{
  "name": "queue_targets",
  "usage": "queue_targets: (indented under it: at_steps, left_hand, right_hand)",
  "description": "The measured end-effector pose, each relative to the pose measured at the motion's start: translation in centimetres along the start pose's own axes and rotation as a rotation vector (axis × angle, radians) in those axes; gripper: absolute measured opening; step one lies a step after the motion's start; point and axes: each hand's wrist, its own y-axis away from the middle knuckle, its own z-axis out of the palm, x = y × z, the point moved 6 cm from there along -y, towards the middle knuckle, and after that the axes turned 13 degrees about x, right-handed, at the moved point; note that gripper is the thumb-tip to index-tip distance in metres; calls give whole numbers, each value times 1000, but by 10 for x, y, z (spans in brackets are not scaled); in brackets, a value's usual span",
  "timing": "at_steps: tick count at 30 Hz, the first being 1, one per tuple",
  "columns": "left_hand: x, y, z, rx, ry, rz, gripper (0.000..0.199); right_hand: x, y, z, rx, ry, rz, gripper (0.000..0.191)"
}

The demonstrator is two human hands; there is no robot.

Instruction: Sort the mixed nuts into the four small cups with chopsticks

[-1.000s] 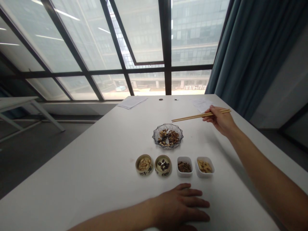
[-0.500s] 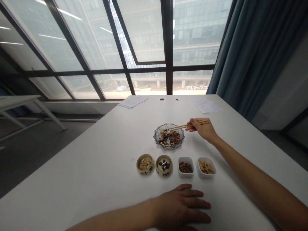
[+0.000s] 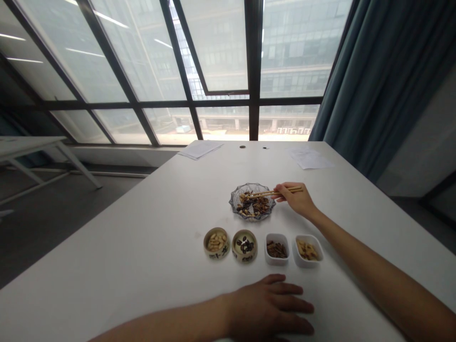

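Observation:
My right hand (image 3: 292,197) is closed on a pair of wooden chopsticks (image 3: 265,193), whose tips are among the mixed dried pieces in a glass bowl (image 3: 233,205). Flat on the table with fingers spread, my left hand (image 3: 269,306) holds nothing. Between it and the glass bowl stand four small containers in a row: a round pot of peanuts (image 3: 216,254), a round pot of dark seeds (image 3: 244,257), a white square dish of brown strips (image 3: 277,261) and a white square dish of yellowish pieces (image 3: 308,262).
The white table (image 3: 160,213) bears paper sheets (image 3: 200,149) at its far left and another sheet (image 3: 310,158) at its far right. Two small dark round spots lie near the far edge. Windows and a blue curtain (image 3: 359,85) stand beyond.
My right hand has moved slightly down and closer to the glass bowl, and the chopsticks lie flatter over it. My left hand remains spread on the table. The view has shifted slightly.

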Motion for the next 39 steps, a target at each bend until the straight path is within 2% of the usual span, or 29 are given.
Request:
queue_targets:
  at_steps: [10,22,26,30,35,39]
  left_hand:
    - [0,2,0,7,-62,39,53]
    - [-1,1,2,3,-62,29,52]
    - [-1,1,2,-5,-58,31,52]
    - [-3,2,3,-4,-57,28,52]
    - [-3,3,3,-3,-46,25,52]
    - [-4,5,3,-16,-40,12,53]
  right_hand:
    - [11,2,3,-26,37,-54,46]
    - [2,-6,-10,80,-29,-31,53]
    - [-16,-16,-29,150,-98,-14,54]
    - [-44,-28,-61,171,-157,-21,49]
    - [-68,-40,-108,73,-125,50,41]
    - [-67,-40,-143,-68,-16,118,39]
